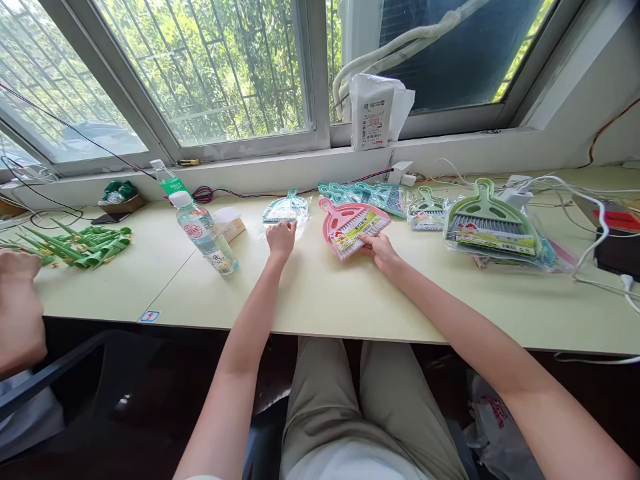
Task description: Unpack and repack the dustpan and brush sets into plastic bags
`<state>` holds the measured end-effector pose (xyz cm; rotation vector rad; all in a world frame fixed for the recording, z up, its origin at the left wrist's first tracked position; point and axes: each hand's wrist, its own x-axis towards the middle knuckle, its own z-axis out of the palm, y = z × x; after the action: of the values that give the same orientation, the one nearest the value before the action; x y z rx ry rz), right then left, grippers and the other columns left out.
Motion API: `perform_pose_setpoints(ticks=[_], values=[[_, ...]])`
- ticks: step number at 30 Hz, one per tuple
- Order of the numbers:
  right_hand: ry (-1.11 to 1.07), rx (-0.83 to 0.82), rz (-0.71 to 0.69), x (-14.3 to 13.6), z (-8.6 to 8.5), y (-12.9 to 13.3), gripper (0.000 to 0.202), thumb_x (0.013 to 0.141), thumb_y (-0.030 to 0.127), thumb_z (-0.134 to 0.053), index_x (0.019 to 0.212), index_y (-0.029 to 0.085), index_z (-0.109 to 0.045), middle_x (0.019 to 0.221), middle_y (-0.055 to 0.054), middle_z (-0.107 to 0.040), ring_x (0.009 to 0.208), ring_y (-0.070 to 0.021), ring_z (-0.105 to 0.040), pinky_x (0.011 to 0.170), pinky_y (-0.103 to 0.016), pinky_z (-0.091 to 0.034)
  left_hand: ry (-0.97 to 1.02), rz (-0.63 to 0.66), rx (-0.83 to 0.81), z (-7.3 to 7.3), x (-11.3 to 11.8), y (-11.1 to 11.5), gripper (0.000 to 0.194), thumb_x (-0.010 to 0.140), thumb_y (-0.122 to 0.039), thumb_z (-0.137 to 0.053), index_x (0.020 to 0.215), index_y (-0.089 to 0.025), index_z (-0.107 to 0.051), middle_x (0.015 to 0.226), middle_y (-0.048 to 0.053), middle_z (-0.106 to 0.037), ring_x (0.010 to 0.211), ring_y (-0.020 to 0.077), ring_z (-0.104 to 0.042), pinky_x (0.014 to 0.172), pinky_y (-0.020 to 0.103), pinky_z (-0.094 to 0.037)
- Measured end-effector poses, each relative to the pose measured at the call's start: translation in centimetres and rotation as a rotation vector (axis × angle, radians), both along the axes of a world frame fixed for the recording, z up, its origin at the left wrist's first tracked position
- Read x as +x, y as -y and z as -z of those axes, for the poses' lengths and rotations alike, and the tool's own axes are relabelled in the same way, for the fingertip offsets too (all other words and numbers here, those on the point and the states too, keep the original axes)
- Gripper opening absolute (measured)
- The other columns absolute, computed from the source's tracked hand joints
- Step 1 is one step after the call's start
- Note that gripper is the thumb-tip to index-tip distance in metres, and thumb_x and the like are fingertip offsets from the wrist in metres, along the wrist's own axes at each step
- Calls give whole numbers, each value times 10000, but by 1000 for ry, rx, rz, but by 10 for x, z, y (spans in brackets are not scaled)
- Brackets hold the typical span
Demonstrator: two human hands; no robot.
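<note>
My right hand is closed on the lower right edge of a pink dustpan-and-brush set, which is tilted with its handle to the upper left and has a yellow label across its bristles. My left hand has its fingers curled at the near edge of a clear plastic bag, pinching it. Beside that hand lies a blue dustpan-and-brush set on the table, with the clear plastic around it. My left fingertips are partly hidden.
More dustpan sets in blue and green lie along the back and right. Two water bottles stand to the left, near green folded leaves. White cables cross the right side. Another person's arm rests at far left.
</note>
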<state>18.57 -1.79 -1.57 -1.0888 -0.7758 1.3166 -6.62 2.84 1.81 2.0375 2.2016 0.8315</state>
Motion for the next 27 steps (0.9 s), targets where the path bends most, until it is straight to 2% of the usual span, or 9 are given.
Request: perform_pose_setpoints(ticks=[2,4,6,9,14,18,21,24,27], values=[[9,-2,-11,0,-1,0,126,798,93,-671,891,165,-624,892,-52,-760,805,-179,-738,771,-329,-636,103,0,17,0,4,2,388,1005,-360,-292,1237,-173,-540,749,75,-707,870,250,-674,913,381,-427],[13,-7,-22,-1,-1,1,115,808,88,-660,890,163,-630,883,-52,-761,794,-179,-738,770,-330,-636,176,20,-2,2,4,3,390,1012,-319,-284,1361,-197,-405,813,64,-721,862,234,-680,847,348,-441],[12,-14,-33,-1,-2,1,110,819,78,-643,894,159,-635,882,-53,-762,779,-173,-737,760,-318,-634,134,35,-18,5,2,2,393,976,-356,-421,1345,-221,-433,1001,95,-721,1004,248,-657,863,345,-442],[13,-37,-53,-1,-5,1,124,823,55,-629,903,149,-643,891,-56,-764,742,-157,-734,734,-290,-631,-50,64,-92,9,-1,1,401,841,-439,-642,1180,-228,-609,1249,136,-635,1221,319,-538,927,384,-439],[48,-102,-182,2,-7,1,167,783,10,-643,898,128,-674,857,-72,-769,702,-164,-734,703,-292,-632,-133,69,-161,13,-1,-2,184,858,-245,-573,931,-227,-741,1061,119,-705,1085,309,-608,892,395,-460],[41,-152,-254,3,-7,1,189,765,-5,-652,905,119,-681,863,-82,-773,715,-174,-740,666,-274,-632,-45,-36,-94,8,-5,-4,261,899,-230,-493,974,-223,-743,1009,118,-722,1014,297,-636,857,386,-463],[22,-164,-201,5,-7,0,170,781,-12,-629,885,115,-674,852,-79,-771,703,-167,-737,658,-267,-631,22,-91,-25,7,-8,-5,308,949,-274,-422,1033,-240,-717,1028,104,-723,1012,287,-637,863,388,-463],[11,-159,-148,9,-6,-2,179,778,-22,-616,877,117,-671,834,-73,-768,706,-168,-736,672,-275,-635,9,-5,18,10,-8,-5,264,922,-336,-519,1118,-250,-674,1183,105,-683,1192,305,-559,948,401,-439],[7,-131,-140,14,-4,-4,204,761,-21,-624,900,120,-673,851,-74,-770,742,-179,-741,713,-292,-638,-55,65,-57,17,-6,-7,317,869,-282,-596,1176,-225,-653,1263,129,-642,1276,317,-500,1003,407,-411]])
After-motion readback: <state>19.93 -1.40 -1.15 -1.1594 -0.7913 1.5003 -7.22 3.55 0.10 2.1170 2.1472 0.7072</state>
